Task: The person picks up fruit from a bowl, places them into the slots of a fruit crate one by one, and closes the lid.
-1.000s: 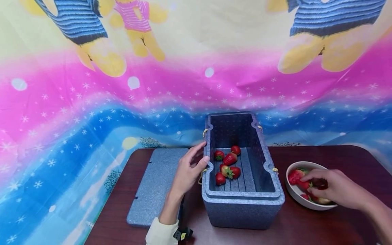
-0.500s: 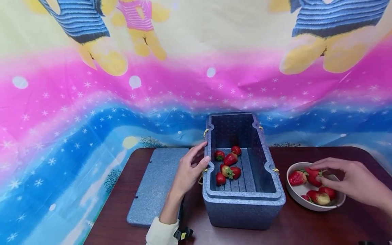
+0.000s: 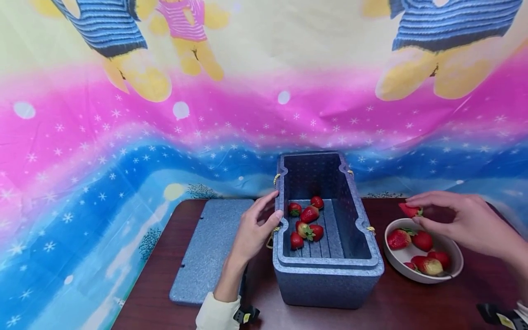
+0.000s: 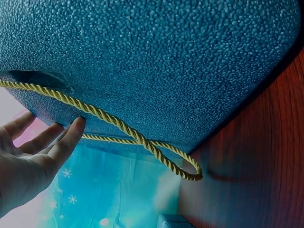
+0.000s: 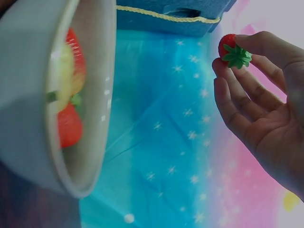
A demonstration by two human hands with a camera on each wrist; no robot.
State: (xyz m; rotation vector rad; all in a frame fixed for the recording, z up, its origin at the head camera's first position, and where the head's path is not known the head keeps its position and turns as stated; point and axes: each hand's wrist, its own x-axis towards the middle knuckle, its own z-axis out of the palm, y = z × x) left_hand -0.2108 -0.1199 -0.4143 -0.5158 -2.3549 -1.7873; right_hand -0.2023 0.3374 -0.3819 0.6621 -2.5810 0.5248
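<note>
Between thumb and fingers, my right hand pinches a strawberry above the far rim of a white bowl. The right wrist view shows that strawberry's green leafy cap near the thumb. Several more strawberries lie in the bowl. My left hand rests its fingers and thumb against the left side of a grey foam box. In the left wrist view its fingertips touch the box wall below a gold rope handle. Several strawberries lie on the box's ribbed floor, toward its left side.
A flat grey foam lid lies on the dark red wooden table left of the box, partly behind the left forearm. Behind the table hangs a colourful printed cloth. The box stands between the lid and the bowl.
My right hand has lifted a strawberry out of the bowl and moved it up and slightly left, over the far rim. The left hand has stayed at the box.
</note>
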